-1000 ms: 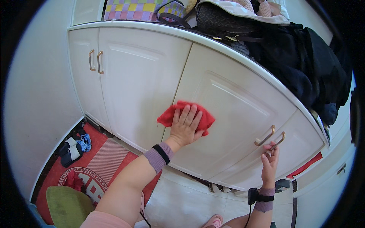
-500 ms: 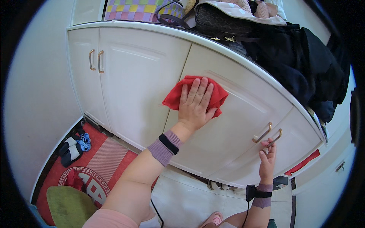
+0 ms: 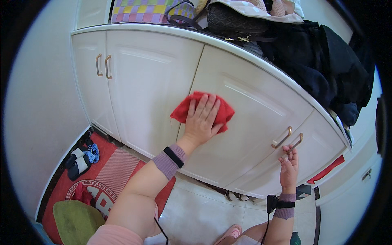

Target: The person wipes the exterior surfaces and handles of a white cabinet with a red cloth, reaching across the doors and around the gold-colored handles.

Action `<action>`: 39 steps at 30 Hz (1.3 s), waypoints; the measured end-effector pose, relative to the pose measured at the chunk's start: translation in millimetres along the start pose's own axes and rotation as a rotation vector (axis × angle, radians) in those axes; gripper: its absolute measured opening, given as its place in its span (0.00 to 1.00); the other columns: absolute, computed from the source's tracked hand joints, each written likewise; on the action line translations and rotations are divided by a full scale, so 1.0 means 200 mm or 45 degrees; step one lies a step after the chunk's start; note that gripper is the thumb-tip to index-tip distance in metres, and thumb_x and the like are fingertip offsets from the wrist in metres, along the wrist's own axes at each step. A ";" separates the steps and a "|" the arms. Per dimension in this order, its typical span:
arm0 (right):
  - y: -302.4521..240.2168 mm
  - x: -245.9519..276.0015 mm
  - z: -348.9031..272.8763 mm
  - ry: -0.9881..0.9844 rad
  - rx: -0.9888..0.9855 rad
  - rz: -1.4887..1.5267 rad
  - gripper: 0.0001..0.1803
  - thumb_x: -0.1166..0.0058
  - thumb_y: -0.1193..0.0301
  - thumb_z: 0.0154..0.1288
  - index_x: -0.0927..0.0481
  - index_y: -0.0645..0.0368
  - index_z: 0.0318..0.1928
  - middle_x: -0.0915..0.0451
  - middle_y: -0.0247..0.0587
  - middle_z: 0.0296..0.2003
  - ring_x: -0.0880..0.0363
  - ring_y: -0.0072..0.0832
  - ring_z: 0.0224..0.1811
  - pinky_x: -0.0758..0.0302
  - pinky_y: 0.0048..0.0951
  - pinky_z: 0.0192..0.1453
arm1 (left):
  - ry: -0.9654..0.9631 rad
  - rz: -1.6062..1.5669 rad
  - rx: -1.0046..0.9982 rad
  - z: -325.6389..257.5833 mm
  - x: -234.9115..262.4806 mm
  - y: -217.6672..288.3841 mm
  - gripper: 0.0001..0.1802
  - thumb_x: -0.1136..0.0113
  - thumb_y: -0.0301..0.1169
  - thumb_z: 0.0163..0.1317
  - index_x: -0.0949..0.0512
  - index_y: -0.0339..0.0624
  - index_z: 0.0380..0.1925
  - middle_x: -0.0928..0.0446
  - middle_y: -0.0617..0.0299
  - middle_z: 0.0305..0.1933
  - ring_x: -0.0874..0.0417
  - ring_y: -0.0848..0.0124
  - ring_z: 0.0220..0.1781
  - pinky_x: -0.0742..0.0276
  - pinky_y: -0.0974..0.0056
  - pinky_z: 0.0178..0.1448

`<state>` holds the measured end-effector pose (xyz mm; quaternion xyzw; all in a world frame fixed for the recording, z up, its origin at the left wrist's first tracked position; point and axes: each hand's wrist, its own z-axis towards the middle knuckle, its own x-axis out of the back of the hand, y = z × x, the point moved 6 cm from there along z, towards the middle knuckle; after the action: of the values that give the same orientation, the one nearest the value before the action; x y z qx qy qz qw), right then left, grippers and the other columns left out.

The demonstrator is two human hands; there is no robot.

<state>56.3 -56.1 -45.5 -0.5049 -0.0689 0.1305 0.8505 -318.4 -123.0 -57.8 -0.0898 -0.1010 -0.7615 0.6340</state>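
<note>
A red cloth (image 3: 223,114) lies bunched against a white cabinet door (image 3: 241,147). My left hand (image 3: 200,124) presses it there, palm to the door and fingers stretched over the fabric; the cloth's edges stick out on both sides. Over at the right, the fingers of my right hand (image 3: 289,165) are curled at the lower end of a copper-coloured door handle (image 3: 301,139). The neighbouring door carries a matching handle (image 3: 282,138), just left of that hand. Both wrists wear purple knit cuffs with black straps.
On the cabinet top stand a woven checkered basket (image 3: 143,12), a black quilted bag (image 3: 230,22) and a heap of dark clothes (image 3: 318,61). Slippers (image 3: 77,164) lie on a red mat (image 3: 134,169) at left, near a green stool seat (image 3: 75,222). Shoes (image 3: 232,197) show under the cabinet.
My left hand and the red cloth have slid a little down and left across the door. My right hand stays at the handle, its fingers slightly more bent.
</note>
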 end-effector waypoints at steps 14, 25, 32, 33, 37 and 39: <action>-0.01 0.00 0.01 0.014 0.026 0.044 0.35 0.48 0.75 0.67 0.41 0.60 0.73 0.27 0.40 0.64 0.32 0.27 0.67 0.30 0.29 0.64 | 0.237 -0.059 0.071 0.11 0.14 -0.04 0.35 0.32 0.36 0.51 0.23 0.41 0.62 0.33 0.51 0.73 0.38 0.48 0.77 0.49 0.38 0.79; 0.03 0.01 -0.02 -0.010 0.019 0.044 0.35 0.47 0.73 0.67 0.40 0.59 0.73 0.27 0.40 0.63 0.32 0.26 0.66 0.31 0.30 0.64 | 0.091 -0.045 0.027 0.08 0.17 -0.02 0.33 0.33 0.36 0.54 0.23 0.38 0.62 0.37 0.49 0.76 0.41 0.46 0.79 0.48 0.36 0.78; -0.02 -0.04 -0.01 0.044 0.041 0.101 0.30 0.49 0.76 0.68 0.37 0.60 0.71 0.27 0.41 0.62 0.31 0.27 0.65 0.30 0.29 0.63 | 0.096 -0.031 0.014 -0.02 0.11 -0.08 0.35 0.33 0.38 0.54 0.25 0.40 0.65 0.39 0.47 0.77 0.44 0.47 0.80 0.49 0.34 0.78; -0.03 -0.04 -0.01 0.065 0.064 0.123 0.29 0.50 0.78 0.69 0.36 0.60 0.69 0.26 0.41 0.61 0.30 0.27 0.64 0.30 0.29 0.63 | 0.067 -0.003 0.023 -0.07 0.10 -0.09 0.35 0.33 0.39 0.55 0.25 0.42 0.64 0.39 0.49 0.77 0.44 0.48 0.80 0.50 0.35 0.79; -0.16 0.04 -0.12 0.709 0.605 -0.623 0.16 0.52 0.81 0.71 0.26 0.64 0.58 0.23 0.40 0.54 0.25 0.27 0.58 0.30 0.30 0.64 | 0.037 0.056 -0.022 -0.08 0.14 -0.05 0.33 0.34 0.34 0.54 0.23 0.44 0.63 0.34 0.55 0.74 0.36 0.53 0.75 0.40 0.43 0.72; -0.24 -0.10 -0.13 0.512 0.634 -0.613 0.14 0.52 0.82 0.70 0.25 0.65 0.55 0.22 0.40 0.52 0.24 0.27 0.55 0.29 0.29 0.62 | 0.105 -0.017 0.021 -0.03 0.19 -0.03 0.33 0.34 0.32 0.53 0.23 0.43 0.63 0.32 0.55 0.71 0.34 0.54 0.72 0.38 0.45 0.69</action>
<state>50.5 -105.6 -16.1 -0.2683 0.0164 -0.1613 0.9496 -331.4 -160.5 -54.6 -0.0526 -0.0817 -0.7679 0.6332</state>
